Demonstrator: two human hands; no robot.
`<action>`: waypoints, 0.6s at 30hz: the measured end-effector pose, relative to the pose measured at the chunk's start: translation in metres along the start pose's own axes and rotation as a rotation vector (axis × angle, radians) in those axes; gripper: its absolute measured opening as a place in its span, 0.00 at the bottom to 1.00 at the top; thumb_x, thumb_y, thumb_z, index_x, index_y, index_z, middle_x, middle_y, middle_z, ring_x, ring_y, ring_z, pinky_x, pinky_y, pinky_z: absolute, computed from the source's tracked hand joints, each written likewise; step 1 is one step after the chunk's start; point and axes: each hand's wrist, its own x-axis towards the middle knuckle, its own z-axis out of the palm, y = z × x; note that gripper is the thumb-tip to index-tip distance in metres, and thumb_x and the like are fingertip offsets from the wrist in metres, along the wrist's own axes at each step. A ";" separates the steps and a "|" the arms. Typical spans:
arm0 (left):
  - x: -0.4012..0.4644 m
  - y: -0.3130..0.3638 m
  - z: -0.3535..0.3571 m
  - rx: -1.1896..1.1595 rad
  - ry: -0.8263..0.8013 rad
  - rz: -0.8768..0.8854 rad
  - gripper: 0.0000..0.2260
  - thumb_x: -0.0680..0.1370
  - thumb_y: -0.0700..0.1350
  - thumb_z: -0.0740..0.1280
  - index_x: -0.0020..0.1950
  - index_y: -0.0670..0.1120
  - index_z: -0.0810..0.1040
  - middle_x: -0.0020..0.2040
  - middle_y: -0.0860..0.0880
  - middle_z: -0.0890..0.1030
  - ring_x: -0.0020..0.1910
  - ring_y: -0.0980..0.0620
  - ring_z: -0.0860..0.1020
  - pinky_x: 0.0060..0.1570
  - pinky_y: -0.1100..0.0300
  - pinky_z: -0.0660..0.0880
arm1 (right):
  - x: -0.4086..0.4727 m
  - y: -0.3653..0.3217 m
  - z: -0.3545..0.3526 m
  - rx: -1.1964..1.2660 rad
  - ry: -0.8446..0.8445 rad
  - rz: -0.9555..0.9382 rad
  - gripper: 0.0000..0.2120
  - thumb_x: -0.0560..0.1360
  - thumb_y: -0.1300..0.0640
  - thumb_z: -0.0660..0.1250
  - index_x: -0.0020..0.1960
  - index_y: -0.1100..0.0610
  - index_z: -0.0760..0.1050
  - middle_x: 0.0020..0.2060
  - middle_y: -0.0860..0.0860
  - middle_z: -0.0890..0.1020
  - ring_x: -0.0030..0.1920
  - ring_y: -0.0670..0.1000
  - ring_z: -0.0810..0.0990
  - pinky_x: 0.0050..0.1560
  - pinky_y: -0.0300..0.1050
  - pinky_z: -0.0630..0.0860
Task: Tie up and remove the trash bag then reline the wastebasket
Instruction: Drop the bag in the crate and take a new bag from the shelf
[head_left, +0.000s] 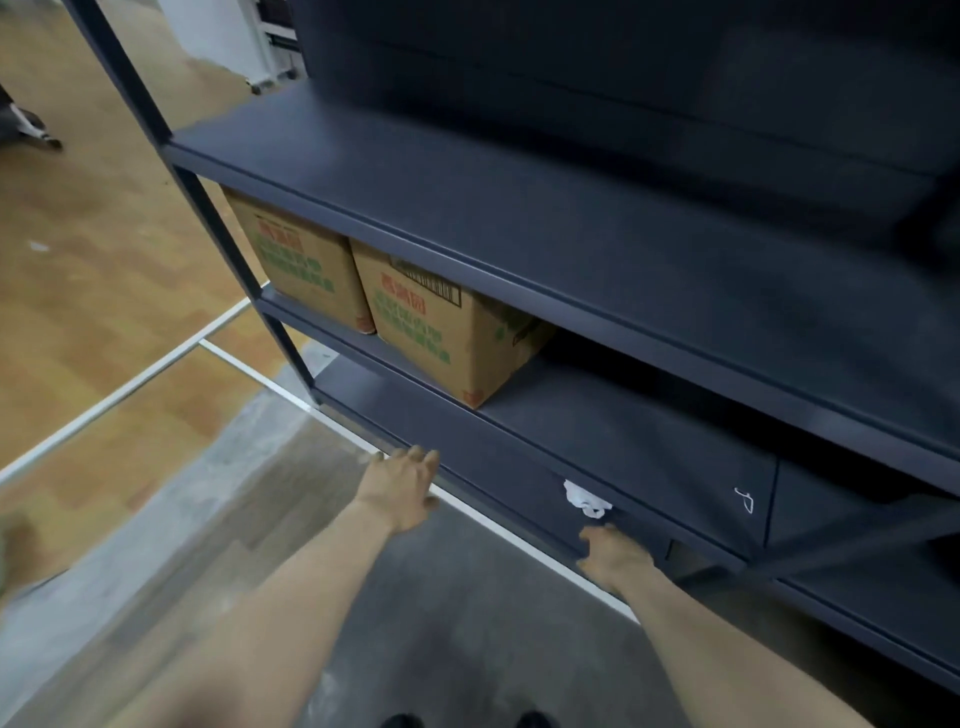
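No wastebasket is in view. A small crumpled piece of white plastic (584, 500), possibly a bag, lies on the front edge of a low shelf of a dark metal shelving unit (571, 270). My right hand (615, 558) is just below and in front of it, fingers apart against the shelf edge and not touching the plastic. My left hand (402, 488) is stretched out further left at the corner of the bottom shelf, fingers spread and holding nothing. The picture is blurred by motion.
Two printed cardboard boxes (447, 332) stand on a lower shelf at the left. A small white hook-shaped item (745, 500) lies on the shelf to the right. White floor tape (156, 364) separates wood flooring from grey floor. My shoes (462, 719) show at the bottom.
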 end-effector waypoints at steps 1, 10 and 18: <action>0.010 0.007 0.007 0.007 0.000 0.025 0.22 0.79 0.53 0.60 0.69 0.45 0.63 0.67 0.46 0.70 0.67 0.45 0.69 0.64 0.51 0.65 | 0.008 0.002 0.004 -0.002 -0.006 0.004 0.20 0.79 0.51 0.58 0.70 0.54 0.66 0.68 0.53 0.68 0.66 0.53 0.72 0.61 0.45 0.72; 0.101 0.017 0.106 0.095 -0.028 0.119 0.25 0.79 0.52 0.59 0.74 0.45 0.60 0.70 0.45 0.67 0.69 0.44 0.67 0.65 0.50 0.65 | 0.100 0.005 0.060 -0.003 0.046 0.036 0.24 0.78 0.44 0.58 0.71 0.51 0.64 0.69 0.51 0.66 0.68 0.52 0.70 0.62 0.45 0.71; 0.173 0.031 0.174 0.105 0.050 0.125 0.23 0.79 0.52 0.61 0.71 0.45 0.63 0.68 0.45 0.69 0.68 0.45 0.69 0.66 0.48 0.64 | 0.172 0.031 0.110 -0.009 0.131 0.059 0.23 0.79 0.44 0.59 0.71 0.52 0.65 0.71 0.51 0.64 0.68 0.53 0.70 0.62 0.46 0.71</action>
